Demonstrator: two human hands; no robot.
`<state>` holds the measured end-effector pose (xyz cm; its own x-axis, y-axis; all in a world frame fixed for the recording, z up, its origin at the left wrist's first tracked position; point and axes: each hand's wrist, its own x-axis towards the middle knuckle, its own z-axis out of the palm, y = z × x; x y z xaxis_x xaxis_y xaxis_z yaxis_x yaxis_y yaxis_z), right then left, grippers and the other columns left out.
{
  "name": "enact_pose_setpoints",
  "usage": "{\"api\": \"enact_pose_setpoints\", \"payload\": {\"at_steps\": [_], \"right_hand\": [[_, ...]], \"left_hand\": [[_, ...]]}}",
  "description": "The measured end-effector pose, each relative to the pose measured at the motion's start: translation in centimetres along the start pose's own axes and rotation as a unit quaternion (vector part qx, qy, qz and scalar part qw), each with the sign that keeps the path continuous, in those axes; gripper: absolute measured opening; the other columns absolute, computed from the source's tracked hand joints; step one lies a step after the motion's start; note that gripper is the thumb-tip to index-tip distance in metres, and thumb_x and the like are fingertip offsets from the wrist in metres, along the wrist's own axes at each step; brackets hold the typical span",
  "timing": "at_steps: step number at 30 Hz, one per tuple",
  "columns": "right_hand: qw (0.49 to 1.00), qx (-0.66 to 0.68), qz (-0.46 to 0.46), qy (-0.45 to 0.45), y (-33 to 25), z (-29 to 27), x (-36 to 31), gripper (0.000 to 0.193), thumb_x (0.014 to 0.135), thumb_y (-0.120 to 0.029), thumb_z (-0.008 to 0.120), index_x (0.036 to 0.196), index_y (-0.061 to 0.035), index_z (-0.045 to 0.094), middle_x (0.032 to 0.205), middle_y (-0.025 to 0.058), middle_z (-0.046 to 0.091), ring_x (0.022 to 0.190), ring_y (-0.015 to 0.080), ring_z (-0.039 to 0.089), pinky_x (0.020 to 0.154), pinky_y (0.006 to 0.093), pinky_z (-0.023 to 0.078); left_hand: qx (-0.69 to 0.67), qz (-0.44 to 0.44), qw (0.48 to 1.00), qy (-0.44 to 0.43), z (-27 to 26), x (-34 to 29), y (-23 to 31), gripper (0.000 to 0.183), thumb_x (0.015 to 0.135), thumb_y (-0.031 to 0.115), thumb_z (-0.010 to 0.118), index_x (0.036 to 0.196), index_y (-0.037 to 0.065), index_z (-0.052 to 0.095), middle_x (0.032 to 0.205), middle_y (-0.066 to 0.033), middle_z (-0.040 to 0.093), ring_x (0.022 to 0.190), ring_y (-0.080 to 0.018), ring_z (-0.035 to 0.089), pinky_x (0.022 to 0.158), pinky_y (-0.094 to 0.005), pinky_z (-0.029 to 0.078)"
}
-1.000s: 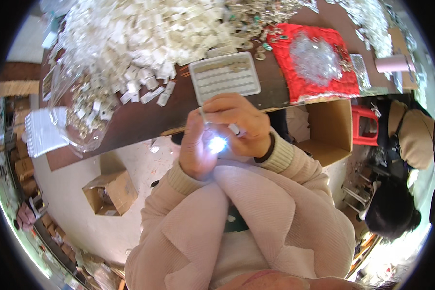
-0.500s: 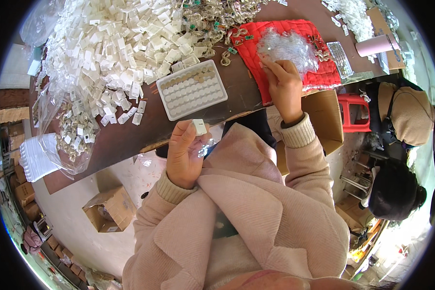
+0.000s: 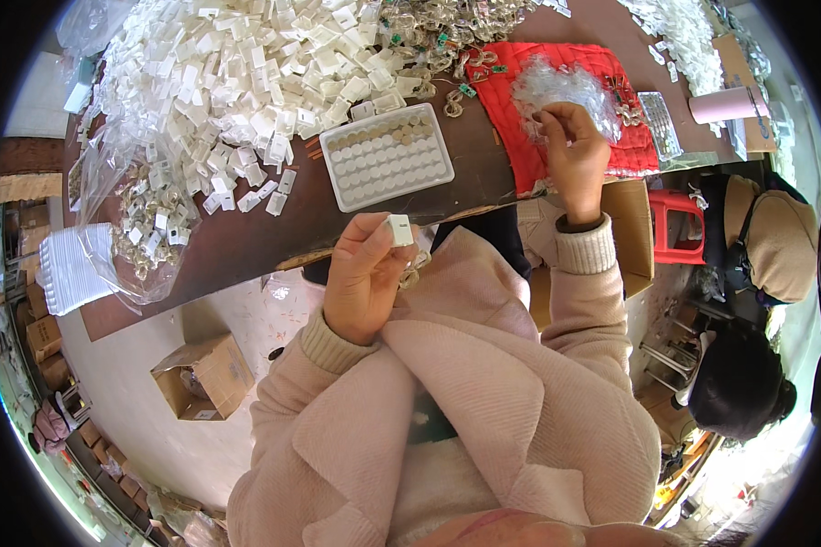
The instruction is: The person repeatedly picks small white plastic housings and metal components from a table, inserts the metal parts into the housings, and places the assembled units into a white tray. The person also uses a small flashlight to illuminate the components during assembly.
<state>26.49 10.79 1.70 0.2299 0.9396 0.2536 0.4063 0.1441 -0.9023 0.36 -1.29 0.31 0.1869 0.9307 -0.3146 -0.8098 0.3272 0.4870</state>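
My left hand (image 3: 363,284) is closed around a small white plastic case (image 3: 400,231), held upright between thumb and fingers in front of the table edge. Below that hand hangs a coil of thin pale wire (image 3: 415,271). Over the red quilted cloth (image 3: 499,109), my right hand (image 3: 578,162) has thumb and forefinger brought together beside a heap of clear plastic pieces (image 3: 561,91). Whatever is between those fingertips is too small to make out. Between the hands, further back, lies a white tray (image 3: 398,190) with rows of round pieces, white in front and tan behind.
A large pile of white plastic cases (image 3: 237,77) covers the table's left, with wire coils (image 3: 429,32) behind the tray. A pink cylinder (image 3: 728,106) lies at the right. Cardboard boxes (image 3: 205,376) and a red stool (image 3: 677,223) stand below table height.
The white case has turned in my left hand and shows a different face. My right fingertips have shifted slightly rightward along the clear heap. The whole view has slid a little.
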Motion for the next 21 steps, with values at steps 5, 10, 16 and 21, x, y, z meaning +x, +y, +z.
{"api": "enact_pose_setpoints", "payload": {"at_steps": [5, 10, 16, 21], "right_hand": [[0.988, 0.082, -0.047, -0.126, -3.7, 1.3, -2.9, 0.009, 0.095, 0.004, 0.061, 0.104, 0.0028, 0.064, 0.095, 0.0081, 0.070, 0.082, 0.0106, 0.064, 0.073, 0.0222, 0.051], [0.971, 0.102, -0.129, -0.175, -6.8, 3.7, -6.4, 0.012, 0.087, 0.008, 0.067, 0.097, 0.0022, 0.065, 0.094, 0.0091, 0.068, 0.082, 0.0158, 0.065, 0.074, 0.0264, 0.052], [0.952, 0.075, -0.181, -0.237, -8.9, 5.3, -8.0, 0.013, 0.085, 0.005, 0.070, 0.095, -0.0011, 0.066, 0.099, 0.0144, 0.071, 0.087, 0.0225, 0.069, 0.077, 0.0305, 0.054], [0.954, 0.070, -0.152, -0.250, -8.8, 5.7, -8.7, 0.013, 0.085, 0.006, 0.070, 0.095, -0.0008, 0.066, 0.098, 0.0142, 0.071, 0.088, 0.0227, 0.069, 0.077, 0.0307, 0.055]], "left_hand": [[-0.037, 0.016, 0.998, -0.057, 0.0, 0.3, 0.1, 0.019, 0.097, 0.007, 0.063, 0.116, 0.005, 0.063, 0.108, -0.0119, 0.069, 0.097, -0.0200, 0.064, 0.088, -0.0355, 0.051], [-0.041, 0.020, 0.999, -0.016, 0.3, 0.1, 0.1, 0.022, 0.096, 0.009, 0.067, 0.116, 0.004, 0.062, 0.110, -0.0124, 0.068, 0.099, -0.0197, 0.064, 0.087, -0.0329, 0.051], [-0.024, 0.057, 0.997, -0.035, 0.4, -0.3, 0.4, 0.021, 0.095, 0.010, 0.069, 0.114, 0.005, 0.063, 0.108, -0.0075, 0.068, 0.098, -0.0165, 0.063, 0.086, -0.0333, 0.049], [-0.044, 0.056, 0.997, -0.019, 0.0, -0.5, 0.5, 0.021, 0.094, 0.006, 0.069, 0.114, 0.003, 0.063, 0.108, -0.0083, 0.069, 0.094, -0.0156, 0.065, 0.084, -0.0303, 0.053]]}}
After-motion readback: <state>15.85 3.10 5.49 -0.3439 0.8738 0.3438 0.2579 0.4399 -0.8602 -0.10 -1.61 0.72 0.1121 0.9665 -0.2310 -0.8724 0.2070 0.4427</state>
